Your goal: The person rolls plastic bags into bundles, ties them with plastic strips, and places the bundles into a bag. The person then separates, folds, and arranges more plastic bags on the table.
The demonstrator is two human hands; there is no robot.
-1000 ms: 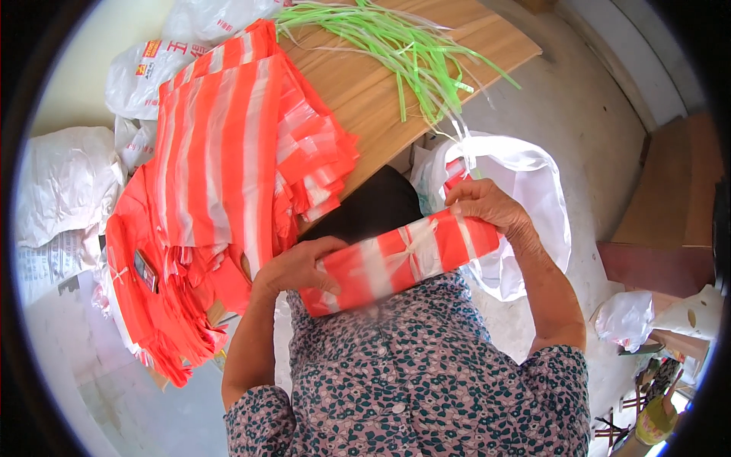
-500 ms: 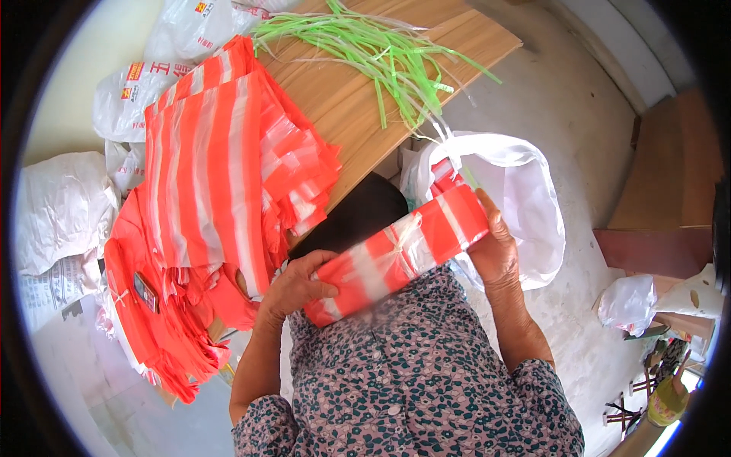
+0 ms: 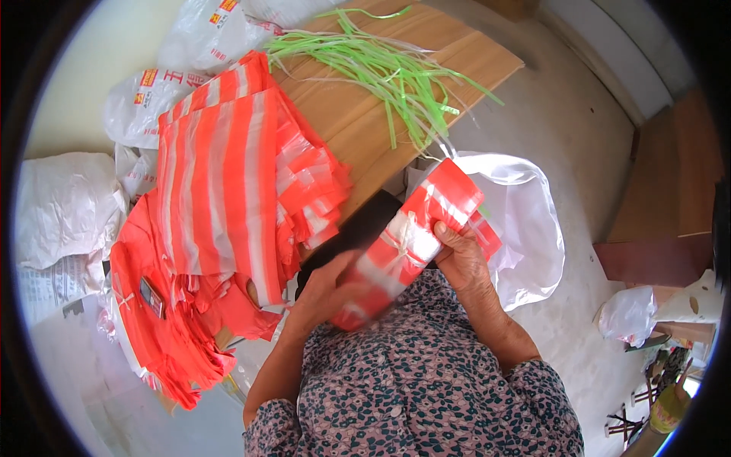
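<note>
A folded bundle of red-and-white striped plastic bags (image 3: 438, 206), tied round its middle with pale string, slants up to the right before my body. My right hand (image 3: 463, 263) grips its right edge, thumb on top. My left hand (image 3: 327, 293) is at its lower left end; motion blur smears the fingers, so I cannot tell how they are set. Just behind my right hand, another red striped piece (image 3: 487, 234) shows at the mouth of a white sack (image 3: 525, 221). A large pile of striped bags (image 3: 221, 183) lies to the left.
Green and clear plastic strips (image 3: 381, 68) lie across the wooden table (image 3: 487, 57). A phone-like dark object (image 3: 151, 297) rests on red bags (image 3: 164, 335). White plastic bags (image 3: 205, 34) line the far left. A brown cardboard box (image 3: 655, 190) stands at right.
The bundle has tilted more steeply, its upper end swinging up and left. My right hand has shifted left and down along its edge, and my left hand has moved right.
</note>
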